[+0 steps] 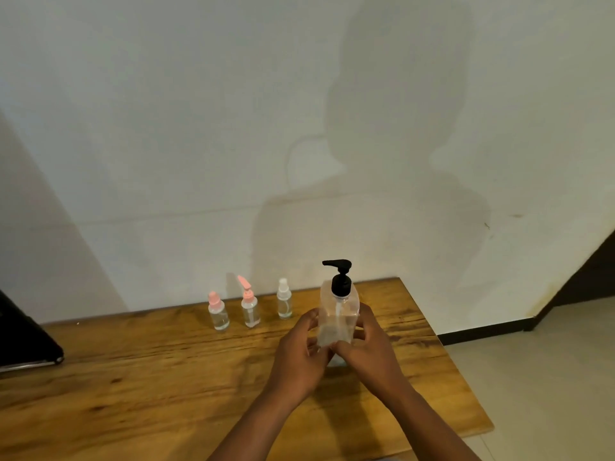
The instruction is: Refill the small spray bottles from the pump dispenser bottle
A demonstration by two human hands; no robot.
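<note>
A clear pump dispenser bottle (338, 312) with a black pump head stands upright on the wooden table (149, 371). My left hand (299, 354) wraps its left side and my right hand (369, 351) its right side and lower front. Three small clear bottles stand in a row to the left near the wall: one with a pink spray cap (218, 311), one with a pink pump top (249, 306), one with a white spray cap (284, 299). All three are capped and apart from my hands.
A dark flat object (23, 341) lies at the table's left edge. The wall runs right behind the bottles. The table's right edge drops off to a tiled floor (545, 371).
</note>
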